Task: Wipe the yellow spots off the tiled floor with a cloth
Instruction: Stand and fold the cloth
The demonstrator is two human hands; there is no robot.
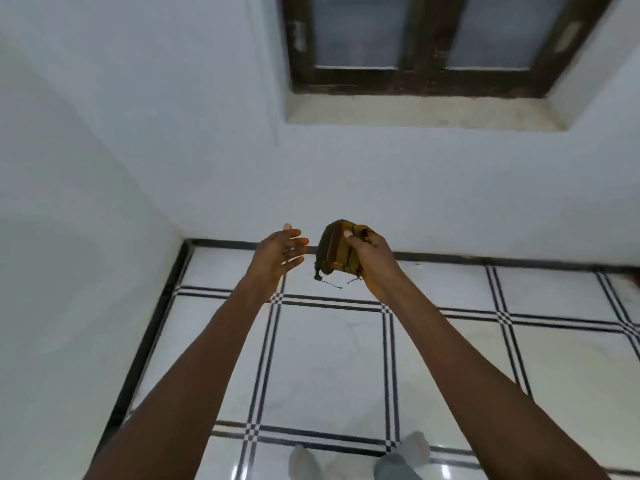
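One bunched cloth [337,249] (yellow-stained, frayed threads) in right hand [372,261]

A dark wooden window [419,46] sits recessed in the white wall [173,150] above a sill [415,110].

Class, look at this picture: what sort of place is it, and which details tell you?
Probably a bare room indoors: a glossy tiled floor, plain white walls meeting in a corner, and a dark-framed window.

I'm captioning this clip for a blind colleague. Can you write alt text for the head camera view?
A person's right hand holds a bunched yellow-brown cloth above a white tiled floor; the left hand is open beside it. Behind are white walls and a dark-framed window.
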